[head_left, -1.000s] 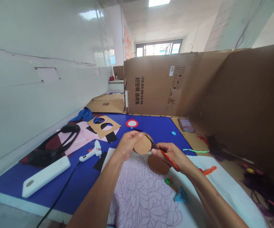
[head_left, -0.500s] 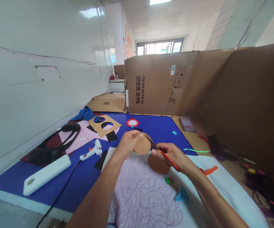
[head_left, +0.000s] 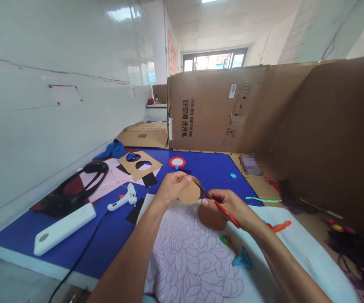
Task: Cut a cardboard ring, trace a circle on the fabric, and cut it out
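A tan round card (head_left: 188,195) is pinched by the left hand (head_left: 170,189), thumb on top, in front of the person and above the near side of the blue tabletop (head_left: 207,168). Red-handled scissors (head_left: 222,210) are gripped by the right hand (head_left: 228,205), and their dark blades are held at the right edge of the card. Whether the blades are open cannot be told. Just under the right hand, a darker brown circle (head_left: 210,219) is seen beside a pale flower cloth (head_left: 188,256). Near it, a blue bit (head_left: 242,258) is seen. To the left, a white glue gun (head_left: 123,202) is laid down. Farther off, a tan sheet (head_left: 152,168) with two round holes is seen, and a red ring (head_left: 171,162) with a white middle. At the back, the tabletop is closed in by a big cardboard box (head_left: 213,113).
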`<state>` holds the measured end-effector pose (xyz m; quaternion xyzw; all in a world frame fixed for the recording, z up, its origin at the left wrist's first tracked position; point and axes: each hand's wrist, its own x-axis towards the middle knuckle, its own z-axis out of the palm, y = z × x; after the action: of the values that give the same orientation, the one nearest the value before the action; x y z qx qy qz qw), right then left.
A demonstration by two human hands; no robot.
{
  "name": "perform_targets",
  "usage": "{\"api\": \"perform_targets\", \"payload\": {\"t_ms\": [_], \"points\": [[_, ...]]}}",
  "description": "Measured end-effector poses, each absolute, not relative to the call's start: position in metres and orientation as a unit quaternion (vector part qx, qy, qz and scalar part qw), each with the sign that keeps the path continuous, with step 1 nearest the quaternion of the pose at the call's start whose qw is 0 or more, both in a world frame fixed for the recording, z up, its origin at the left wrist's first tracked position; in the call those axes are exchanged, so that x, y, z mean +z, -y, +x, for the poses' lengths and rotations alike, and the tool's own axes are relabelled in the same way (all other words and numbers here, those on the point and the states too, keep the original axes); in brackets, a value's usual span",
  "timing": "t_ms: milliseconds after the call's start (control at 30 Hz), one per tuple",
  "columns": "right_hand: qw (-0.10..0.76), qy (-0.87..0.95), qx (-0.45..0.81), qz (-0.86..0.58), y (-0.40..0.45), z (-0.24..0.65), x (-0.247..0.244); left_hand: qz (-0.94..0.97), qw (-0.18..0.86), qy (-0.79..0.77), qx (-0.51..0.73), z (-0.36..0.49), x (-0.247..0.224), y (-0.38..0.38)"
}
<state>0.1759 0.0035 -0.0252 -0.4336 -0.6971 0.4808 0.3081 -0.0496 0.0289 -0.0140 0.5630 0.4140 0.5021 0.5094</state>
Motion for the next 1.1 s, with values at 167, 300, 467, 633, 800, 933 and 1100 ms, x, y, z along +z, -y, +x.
{"api": "perform_targets", "payload": {"t_ms": [167, 300, 467, 633, 800, 933, 1100], "points": [[0.306, 0.703, 0.476, -0.43, -0.0039, 0.1774, -0.0267, 0.564, 0.509, -0.411, 0.504, -0.0496, -0.0124, -0.0289], [0.307, 0.703, 0.471, -0.435, -0.0031, 0.1764, -0.0231, 0.562, 0.511, -0.41, 0.505, -0.0492, -0.0115, -0.0284], [0.305, 0.7, 0.473, -0.439, -0.002, 0.175, -0.022, 0.556, 0.518, -0.406, 0.507, -0.0491, -0.012, -0.0285], [0.301, 0.697, 0.477, -0.443, -0.0022, 0.1757, -0.0238, 0.549, 0.525, -0.405, 0.509, -0.0493, -0.0124, -0.0289], [0.302, 0.695, 0.477, -0.444, -0.0032, 0.1759, -0.0229, 0.543, 0.532, -0.406, 0.507, -0.0497, -0.0138, -0.0303], [0.3, 0.692, 0.484, -0.443, -0.0031, 0.1754, -0.0228, 0.536, 0.537, -0.408, 0.508, -0.0499, -0.0152, -0.0314], [0.303, 0.69, 0.485, -0.444, -0.0018, 0.1752, -0.022, 0.531, 0.54, -0.405, 0.512, -0.0496, -0.0158, -0.0312]]}}
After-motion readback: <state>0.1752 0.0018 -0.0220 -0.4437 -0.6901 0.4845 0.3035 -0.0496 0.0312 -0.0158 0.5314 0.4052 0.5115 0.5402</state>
